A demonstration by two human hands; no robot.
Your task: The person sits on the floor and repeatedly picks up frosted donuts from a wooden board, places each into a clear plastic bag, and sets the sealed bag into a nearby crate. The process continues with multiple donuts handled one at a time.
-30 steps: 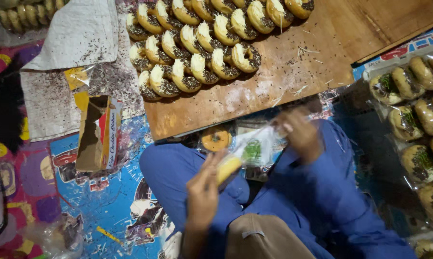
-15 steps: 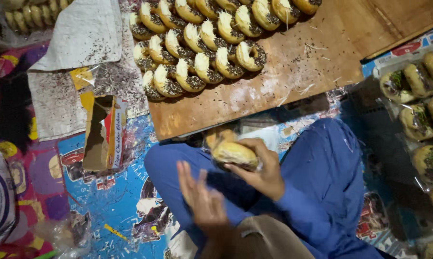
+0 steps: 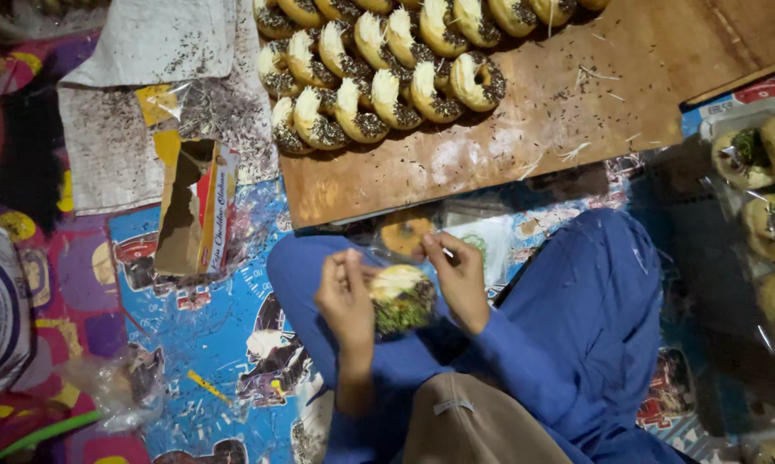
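A filled doughnut (image 3: 402, 298) with pale cream on top and dark and green sprinkles sits between my two hands, over my blue-clad lap. My left hand (image 3: 346, 298) grips its left side, fingers upright. My right hand (image 3: 458, 279) holds its right side, fingertips pinching at what looks like a clear wrapper. Just beyond my hands, another doughnut in clear plastic (image 3: 404, 232) lies on the mat. A wooden board (image 3: 525, 142) further ahead carries rows of cream-filled sprinkled doughnuts (image 3: 379, 60).
An opened cardboard box (image 3: 194, 210) lies on the colourful printed mat (image 3: 198, 335) to the left. White cloths (image 3: 121, 112) dusted with sprinkles lie at upper left. Bagged doughnuts (image 3: 769, 206) are stacked along the right edge. A crumpled plastic bag (image 3: 117, 387) lies at lower left.
My left hand has come up from my lap and closed on the doughnut's left side. The doughnut has turned, so its sprinkled side now shows. The view has shifted slightly.
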